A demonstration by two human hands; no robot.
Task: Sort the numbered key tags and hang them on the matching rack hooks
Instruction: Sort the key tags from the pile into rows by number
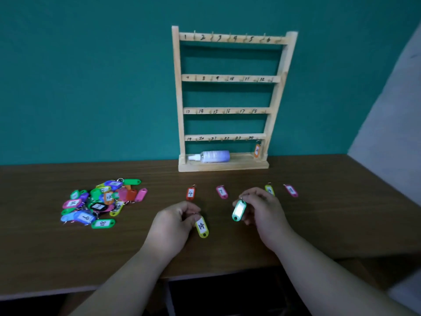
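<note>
Grip of left hand [173, 224] pinches one yellow tag [202, 227], numbered 14; grip of right hand [262, 213] pinches one green tag [238, 210]; four tags [190, 193] lie beyond.

A heap of tags [100, 201] crowds the surface [330, 213] at the left. In front of the rack [176, 87], loose tags lie in a row from a red tag [190, 193] to a pink tag [291, 190], with bare gaps between them. A bottle [215, 156] lies across the rack's base, and an orange tag [257, 150] hangs near its right post.

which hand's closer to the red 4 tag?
Left. The left hand is on the near side of the red 4 tag; the right hand is farther off to its right.
</note>
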